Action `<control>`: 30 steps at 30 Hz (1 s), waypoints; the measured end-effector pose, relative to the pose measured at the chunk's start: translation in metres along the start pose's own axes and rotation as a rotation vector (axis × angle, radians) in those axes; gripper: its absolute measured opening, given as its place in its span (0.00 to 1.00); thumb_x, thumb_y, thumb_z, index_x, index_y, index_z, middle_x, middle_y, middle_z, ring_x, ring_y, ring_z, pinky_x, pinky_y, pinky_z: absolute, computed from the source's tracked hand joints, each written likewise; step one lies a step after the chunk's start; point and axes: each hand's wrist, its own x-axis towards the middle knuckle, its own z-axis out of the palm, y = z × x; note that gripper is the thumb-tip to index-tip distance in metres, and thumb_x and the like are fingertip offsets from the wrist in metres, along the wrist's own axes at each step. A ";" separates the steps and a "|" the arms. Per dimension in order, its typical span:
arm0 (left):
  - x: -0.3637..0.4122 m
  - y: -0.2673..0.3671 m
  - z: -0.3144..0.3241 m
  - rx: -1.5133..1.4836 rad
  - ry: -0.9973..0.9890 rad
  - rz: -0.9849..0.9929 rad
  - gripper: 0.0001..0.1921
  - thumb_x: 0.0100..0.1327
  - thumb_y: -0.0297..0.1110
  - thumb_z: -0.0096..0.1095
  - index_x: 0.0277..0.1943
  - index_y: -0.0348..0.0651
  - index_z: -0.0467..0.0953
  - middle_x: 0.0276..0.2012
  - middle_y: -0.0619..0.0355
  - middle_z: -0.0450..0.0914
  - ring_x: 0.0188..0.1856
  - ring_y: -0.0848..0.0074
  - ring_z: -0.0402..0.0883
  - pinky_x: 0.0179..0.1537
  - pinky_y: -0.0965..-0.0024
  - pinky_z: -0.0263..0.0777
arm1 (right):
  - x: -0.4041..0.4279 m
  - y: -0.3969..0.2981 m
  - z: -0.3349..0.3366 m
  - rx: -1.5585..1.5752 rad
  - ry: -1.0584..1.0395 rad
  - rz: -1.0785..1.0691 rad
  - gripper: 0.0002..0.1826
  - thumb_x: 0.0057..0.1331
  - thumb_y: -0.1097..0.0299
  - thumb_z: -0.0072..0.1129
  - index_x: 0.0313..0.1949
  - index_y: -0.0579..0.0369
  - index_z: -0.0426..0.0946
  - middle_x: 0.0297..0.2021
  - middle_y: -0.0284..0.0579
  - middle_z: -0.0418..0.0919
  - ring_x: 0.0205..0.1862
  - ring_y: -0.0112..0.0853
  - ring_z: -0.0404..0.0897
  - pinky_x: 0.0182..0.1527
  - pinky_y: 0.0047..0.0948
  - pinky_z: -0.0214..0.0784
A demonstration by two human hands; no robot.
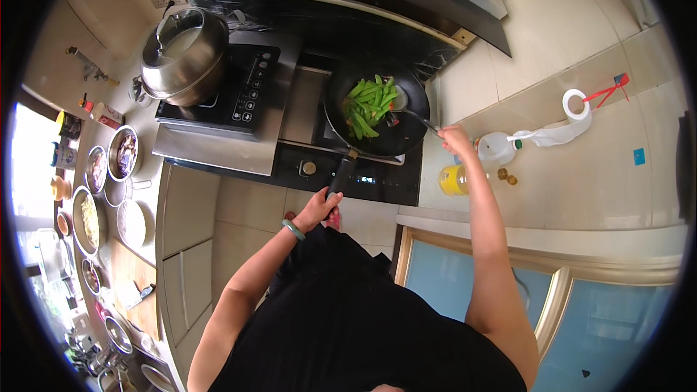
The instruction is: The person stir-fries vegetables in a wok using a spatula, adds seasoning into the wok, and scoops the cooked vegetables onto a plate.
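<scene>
My left hand (321, 208) grips the black handle (343, 175) of a dark wok (375, 144) on the gas stove. A pile of green pea pods (370, 103) lies in the left half of the wok, with a few red bits near its right edge. My right hand (456, 140) is closed around the handle of a metal ladle (422, 122). The ladle's bowl (399, 99) rests inside the wok and touches the right side of the pods; pods cover part of it.
A lidded steel pot (182, 62) stands on an induction cooker (248, 87) to the left. Bowls of cut food (124, 153) and a cutting board (133, 283) with a knife (142, 295) line the left counter. An oil bottle (454, 180) and a clear plastic jug (496, 148) stand near my right forearm.
</scene>
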 end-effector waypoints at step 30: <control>0.011 -0.016 -0.001 -0.013 -0.028 0.007 0.35 0.64 0.37 0.55 0.62 0.21 0.44 0.17 0.62 0.68 0.16 0.83 0.66 0.15 0.79 0.60 | -0.085 -0.003 0.059 -0.155 0.448 -0.512 0.12 0.57 0.63 0.55 0.41 0.43 0.80 0.21 0.56 0.76 0.26 0.53 0.76 0.31 0.47 0.71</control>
